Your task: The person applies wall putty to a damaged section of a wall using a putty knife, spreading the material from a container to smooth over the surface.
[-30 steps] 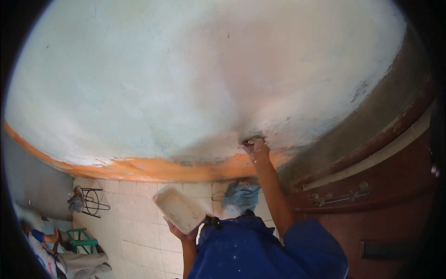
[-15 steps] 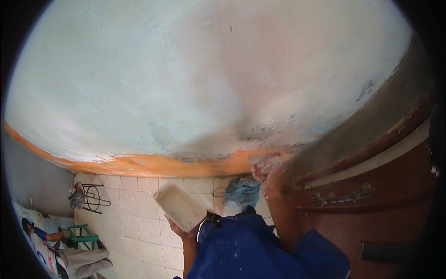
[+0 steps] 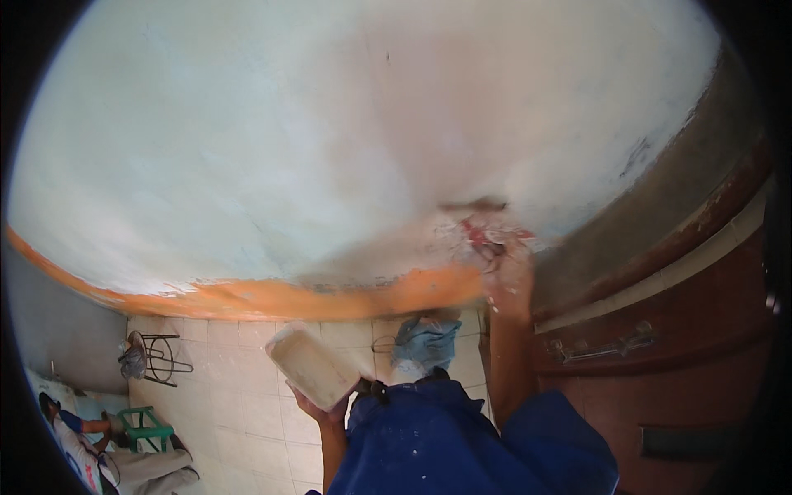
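My left hand (image 3: 315, 407) grips a rectangular plastic tub (image 3: 318, 369) by its near end. A pale, smooth paste coats the tub's inside. My right hand (image 3: 505, 266), smeared with white paste and blurred by motion, is closed around a putty knife (image 3: 474, 204) with some red on its handle. Its wide dark blade lies against the wall (image 3: 272, 148), just above the orange band (image 3: 346, 299) along the bottom. Whitish paste covers the wall unevenly, and my arm's shadow falls across it.
A brown door (image 3: 660, 396) with a metal handle stands close on my right. Near my feet, a blue cloth (image 3: 425, 342) lies over something on the tiled floor (image 3: 239, 412). A round metal stool (image 3: 165, 359) and a green stool (image 3: 148, 429) stand left, near another person (image 3: 132, 470).
My right hand and the putty knife have moved up and slightly right along the wall, from the orange band onto the whitish area. My left hand still holds the tub.
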`<act>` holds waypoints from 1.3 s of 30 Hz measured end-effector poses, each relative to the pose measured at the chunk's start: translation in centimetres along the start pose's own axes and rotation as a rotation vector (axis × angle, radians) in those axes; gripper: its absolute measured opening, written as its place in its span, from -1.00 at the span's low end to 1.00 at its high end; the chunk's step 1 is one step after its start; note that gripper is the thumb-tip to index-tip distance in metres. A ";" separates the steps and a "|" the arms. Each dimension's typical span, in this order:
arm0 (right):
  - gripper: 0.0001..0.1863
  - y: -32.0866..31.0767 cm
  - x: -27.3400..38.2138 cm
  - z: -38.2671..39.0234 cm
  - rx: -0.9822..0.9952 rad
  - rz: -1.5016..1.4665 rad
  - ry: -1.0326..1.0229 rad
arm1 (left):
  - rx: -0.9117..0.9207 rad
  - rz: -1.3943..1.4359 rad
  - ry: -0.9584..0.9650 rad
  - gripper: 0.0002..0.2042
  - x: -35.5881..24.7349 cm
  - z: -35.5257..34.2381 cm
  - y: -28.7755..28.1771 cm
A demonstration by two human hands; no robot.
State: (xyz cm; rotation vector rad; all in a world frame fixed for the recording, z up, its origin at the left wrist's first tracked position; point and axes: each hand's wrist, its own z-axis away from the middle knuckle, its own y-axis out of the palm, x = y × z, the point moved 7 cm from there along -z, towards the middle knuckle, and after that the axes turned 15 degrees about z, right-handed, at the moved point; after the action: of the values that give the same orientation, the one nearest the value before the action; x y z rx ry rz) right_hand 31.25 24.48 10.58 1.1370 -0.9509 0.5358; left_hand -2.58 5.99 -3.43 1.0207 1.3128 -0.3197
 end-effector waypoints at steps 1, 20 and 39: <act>-0.92 -0.6 1.5 1.2 0.004 0.026 -0.114 | -0.040 -0.051 -0.018 -0.16 -0.4 0.4 0.2; -0.68 -4.9 -6.1 8.8 0.062 -0.004 0.034 | -0.102 0.606 -0.608 -0.16 -1.6 -0.1 5.6; -0.83 -3.6 -1.6 12.1 -0.633 0.761 -0.651 | 0.049 0.754 -0.824 -0.35 -6.9 -5.4 -4.3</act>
State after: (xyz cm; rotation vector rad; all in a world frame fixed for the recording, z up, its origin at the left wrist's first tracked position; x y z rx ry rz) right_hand 28.91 12.12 8.68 0.3222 -1.9814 0.4034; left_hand -11.06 5.46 1.30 1.1686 0.1458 -0.1550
